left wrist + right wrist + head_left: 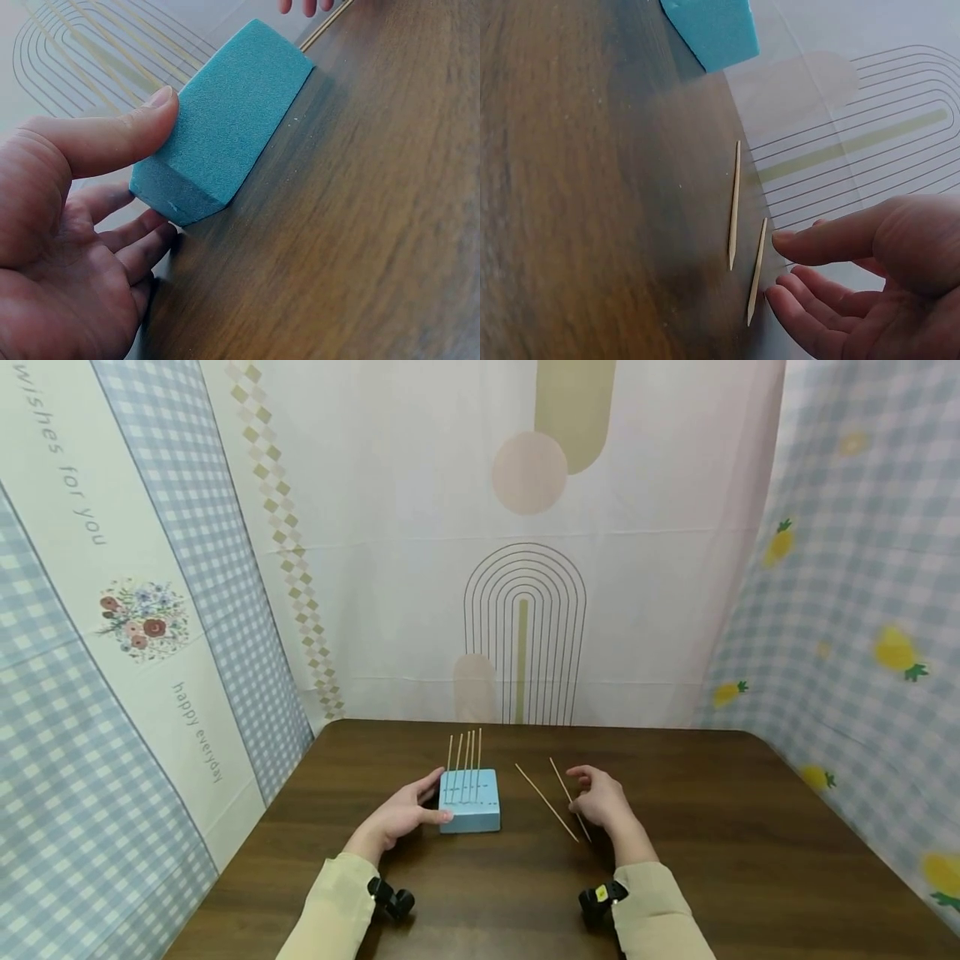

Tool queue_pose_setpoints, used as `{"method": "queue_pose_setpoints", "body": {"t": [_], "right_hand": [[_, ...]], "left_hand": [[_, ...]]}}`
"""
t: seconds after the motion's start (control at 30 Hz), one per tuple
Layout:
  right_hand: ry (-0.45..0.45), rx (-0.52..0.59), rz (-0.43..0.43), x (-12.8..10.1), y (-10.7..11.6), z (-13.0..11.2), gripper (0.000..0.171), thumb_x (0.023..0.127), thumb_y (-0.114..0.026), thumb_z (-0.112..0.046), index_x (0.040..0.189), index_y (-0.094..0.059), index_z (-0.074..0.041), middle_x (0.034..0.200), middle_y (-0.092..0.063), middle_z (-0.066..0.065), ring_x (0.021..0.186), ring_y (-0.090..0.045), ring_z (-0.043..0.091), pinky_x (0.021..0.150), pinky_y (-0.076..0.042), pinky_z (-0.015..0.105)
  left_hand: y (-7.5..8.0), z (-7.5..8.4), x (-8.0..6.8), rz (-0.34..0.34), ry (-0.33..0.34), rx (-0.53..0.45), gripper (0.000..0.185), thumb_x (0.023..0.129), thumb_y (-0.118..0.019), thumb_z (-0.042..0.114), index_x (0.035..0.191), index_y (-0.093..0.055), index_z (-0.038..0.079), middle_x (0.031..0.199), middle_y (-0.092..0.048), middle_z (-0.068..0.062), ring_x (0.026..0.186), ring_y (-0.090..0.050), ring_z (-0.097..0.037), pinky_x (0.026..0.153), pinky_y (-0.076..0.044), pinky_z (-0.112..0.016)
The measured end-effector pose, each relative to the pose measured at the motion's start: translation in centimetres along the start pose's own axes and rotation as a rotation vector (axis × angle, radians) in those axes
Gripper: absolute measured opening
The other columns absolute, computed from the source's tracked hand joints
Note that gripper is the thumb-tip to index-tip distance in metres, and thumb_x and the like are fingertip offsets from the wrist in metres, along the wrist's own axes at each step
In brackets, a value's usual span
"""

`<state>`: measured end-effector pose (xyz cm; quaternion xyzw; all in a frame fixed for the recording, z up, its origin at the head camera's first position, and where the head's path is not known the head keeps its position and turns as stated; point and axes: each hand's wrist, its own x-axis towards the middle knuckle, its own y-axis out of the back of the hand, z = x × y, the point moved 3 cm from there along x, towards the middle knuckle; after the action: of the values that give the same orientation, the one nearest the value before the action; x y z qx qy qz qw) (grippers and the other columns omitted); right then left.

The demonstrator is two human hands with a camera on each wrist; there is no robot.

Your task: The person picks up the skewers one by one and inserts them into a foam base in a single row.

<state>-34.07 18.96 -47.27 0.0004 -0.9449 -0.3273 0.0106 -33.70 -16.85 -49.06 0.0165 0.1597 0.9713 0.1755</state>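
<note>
A light-blue foam block (pixel 471 822) sits on the table, with several thin bamboo skewers (pixel 479 752) standing upright in its top. My left hand (pixel 401 814) holds the block at its left side; in the left wrist view the thumb lies on the block's upper edge (pixel 232 112) and the fingers touch its end. Two more skewers lie on the tabletop to the block's right, a nearer-left one (pixel 547 803) and a right one (pixel 562 783). Beside the right skewer (pixel 757 274) hovers my right hand (pixel 603 800), thumb and fingers apart, nothing between them.
The dark brown wooden table (pixel 705 827) has rounded far corners. Behind it hangs a pale patterned cloth (pixel 390 593), with blue checked cloths at the left (pixel 45 693) and right (pixel 825 568). Each wrist wears a small black camera (pixel 392 900).
</note>
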Motion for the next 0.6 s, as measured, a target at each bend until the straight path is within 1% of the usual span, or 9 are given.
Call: {"method": "queue_pose_setpoints", "body": {"t": [0.1, 0.27, 0.43, 0.5, 0.6], "right_hand": [[-0.003, -0.004, -0.01, -0.12, 0.08, -0.08, 0.06, 0.087, -0.077, 0.01, 0.143, -0.063, -0.002, 0.144, -0.057, 0.031, 0.134, -0.052, 0.051, 0.1, -0.05, 0.06], [-0.011, -0.013, -0.021, -0.26, -0.08, 0.04, 0.06, 0.085, -0.079, 0.009, 0.142, -0.064, -0.001, 0.139, -0.06, 0.03, 0.129, -0.055, 0.049, 0.096, -0.051, 0.058], [-0.035, -0.004, -0.028, -0.16, -0.03, 0.26, 0.059, 0.085, -0.08, 0.008, 0.141, -0.064, 0.0, 0.139, -0.061, 0.029, 0.128, -0.056, 0.048, 0.097, -0.051, 0.058], [-0.047, 0.001, -0.029, -0.08, -0.03, 0.35, 0.06, 0.085, -0.08, 0.008, 0.142, -0.064, -0.001, 0.139, -0.061, 0.028, 0.127, -0.057, 0.047, 0.094, -0.052, 0.055], [-0.066, 0.008, -0.029, 0.07, -0.12, 0.56, 0.06, 0.084, -0.08, 0.009, 0.141, -0.065, -0.002, 0.137, -0.062, 0.026, 0.123, -0.058, 0.044, 0.086, -0.053, 0.047]], "left_hand": [[-0.05, 0.09, -0.09, 0.006, 0.002, 0.005, 0.099, 0.091, -0.086, 0.015, 0.17, -0.028, 0.008, 0.172, -0.029, -0.023, 0.16, -0.023, -0.039, 0.126, -0.021, -0.06], [-0.1, 0.01, -0.35, 0.01, 0.011, 0.009, 0.099, 0.09, -0.086, 0.015, 0.17, -0.029, 0.008, 0.172, -0.03, -0.024, 0.16, -0.024, -0.039, 0.126, -0.02, -0.06], [-0.06, 0.23, -0.32, 0.014, 0.006, 0.002, 0.099, 0.09, -0.086, 0.015, 0.17, -0.029, 0.008, 0.172, -0.03, -0.023, 0.16, -0.024, -0.039, 0.126, -0.021, -0.06], [-0.05, 0.27, -0.26, 0.011, 0.002, -0.003, 0.099, 0.09, -0.087, 0.014, 0.17, -0.028, 0.008, 0.172, -0.03, -0.022, 0.16, -0.024, -0.038, 0.126, -0.021, -0.06], [-0.05, 0.22, -0.21, 0.007, 0.003, -0.003, 0.099, 0.09, -0.087, 0.014, 0.17, -0.028, 0.007, 0.172, -0.029, -0.022, 0.16, -0.023, -0.038, 0.126, -0.021, -0.059]]}}
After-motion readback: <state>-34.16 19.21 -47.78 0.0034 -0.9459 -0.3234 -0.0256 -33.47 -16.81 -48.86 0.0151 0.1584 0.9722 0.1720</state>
